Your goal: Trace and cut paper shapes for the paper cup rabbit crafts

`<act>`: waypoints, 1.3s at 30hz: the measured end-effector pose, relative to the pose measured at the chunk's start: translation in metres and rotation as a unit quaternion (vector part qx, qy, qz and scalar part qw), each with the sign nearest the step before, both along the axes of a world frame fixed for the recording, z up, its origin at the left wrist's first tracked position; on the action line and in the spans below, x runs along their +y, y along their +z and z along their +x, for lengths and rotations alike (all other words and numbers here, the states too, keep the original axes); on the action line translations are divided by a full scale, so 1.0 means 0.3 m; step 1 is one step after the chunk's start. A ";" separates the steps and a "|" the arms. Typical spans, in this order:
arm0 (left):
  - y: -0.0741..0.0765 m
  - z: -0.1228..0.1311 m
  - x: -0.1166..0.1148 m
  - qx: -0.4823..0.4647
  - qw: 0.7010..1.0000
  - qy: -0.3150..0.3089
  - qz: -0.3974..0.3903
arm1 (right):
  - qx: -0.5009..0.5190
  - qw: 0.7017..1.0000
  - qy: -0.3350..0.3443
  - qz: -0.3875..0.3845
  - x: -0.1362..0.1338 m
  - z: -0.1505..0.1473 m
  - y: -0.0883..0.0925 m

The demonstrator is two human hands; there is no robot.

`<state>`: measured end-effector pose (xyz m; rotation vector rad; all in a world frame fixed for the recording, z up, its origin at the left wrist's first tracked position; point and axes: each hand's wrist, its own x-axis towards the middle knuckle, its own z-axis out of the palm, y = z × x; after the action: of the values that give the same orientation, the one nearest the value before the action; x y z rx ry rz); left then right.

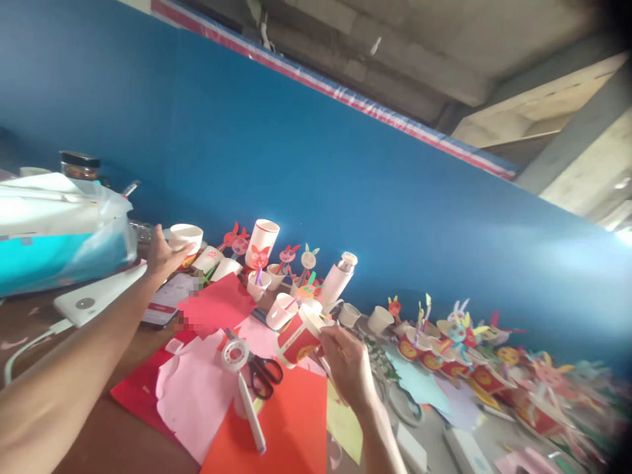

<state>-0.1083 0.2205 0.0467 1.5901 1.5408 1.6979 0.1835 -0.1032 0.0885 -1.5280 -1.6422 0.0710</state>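
Note:
My left hand (162, 253) reaches far over the table and closes on a white paper cup (186, 236) near the blue wall. My right hand (348, 364) holds a red paper cup (297, 338) tilted on its side, its white inside facing left, above sheets of red (291, 428) and pink paper (197, 395). Just left of that cup lie a roll of clear tape (236, 354), black-handled scissors (264, 375) and a white pen (251, 413).
Several paper cups with bunny-face decorations (259, 260) stand along the blue wall (345, 178), and more red cups (434, 355) crowd the right. A white bottle (338, 278), a phone (165, 303), a white power bank (99, 296) and a teal box in plastic (54, 243) lie about.

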 end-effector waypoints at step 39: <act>-0.101 0.344 -0.773 -0.177 0.774 -0.583 -0.172 | 0.187 0.982 0.004 0.014 0.036 -0.119 -0.260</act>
<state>-0.0051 -0.0114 0.0164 1.3826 0.3725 0.8259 0.1477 -0.0924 0.0105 -1.3894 -1.3421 0.3193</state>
